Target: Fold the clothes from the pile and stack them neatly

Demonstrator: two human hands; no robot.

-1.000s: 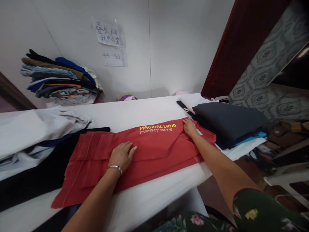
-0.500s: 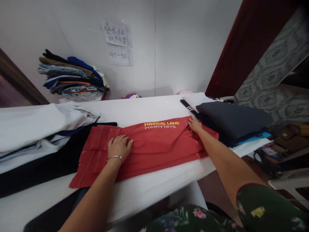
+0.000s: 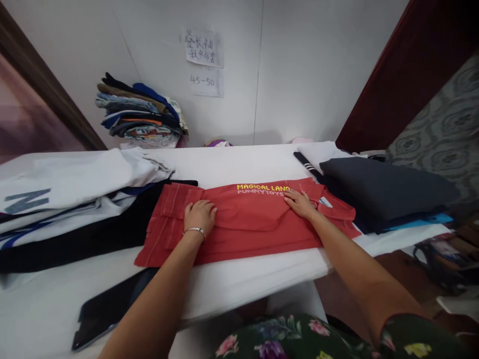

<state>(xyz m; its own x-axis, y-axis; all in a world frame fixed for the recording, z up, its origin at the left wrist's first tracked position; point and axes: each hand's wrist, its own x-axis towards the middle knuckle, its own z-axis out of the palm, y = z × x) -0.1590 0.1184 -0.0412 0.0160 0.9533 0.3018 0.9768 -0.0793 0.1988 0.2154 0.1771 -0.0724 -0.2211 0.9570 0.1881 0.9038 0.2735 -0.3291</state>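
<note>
A red garment [image 3: 247, 217] with "MAGICAL LAND FUNNYTOYS" printed in yellow and white lies folded lengthwise on the white table [image 3: 232, 164]. Its collar end, with a small white label [image 3: 325, 202], points right. My left hand [image 3: 200, 218] rests on the folded left part, fingers spread and nothing gripped; a bracelet circles that wrist. Flat on the garment by the print's right end lies my right hand [image 3: 300, 203], its fingers stretched out and partly covering the lettering.
White and black clothes [image 3: 86, 184] lie heaped on the left. A dark grey folded pile [image 3: 385, 189] sits at the right end. Folded clothes [image 3: 140, 112] are stacked against the wall, near paper signs [image 3: 204, 47]. A black phone [image 3: 101, 309] lies at the front left.
My right hand has come off the collar area and slid left onto the print, uncovering the label. My left hand stays on the left part. The camera view has turned left.
</note>
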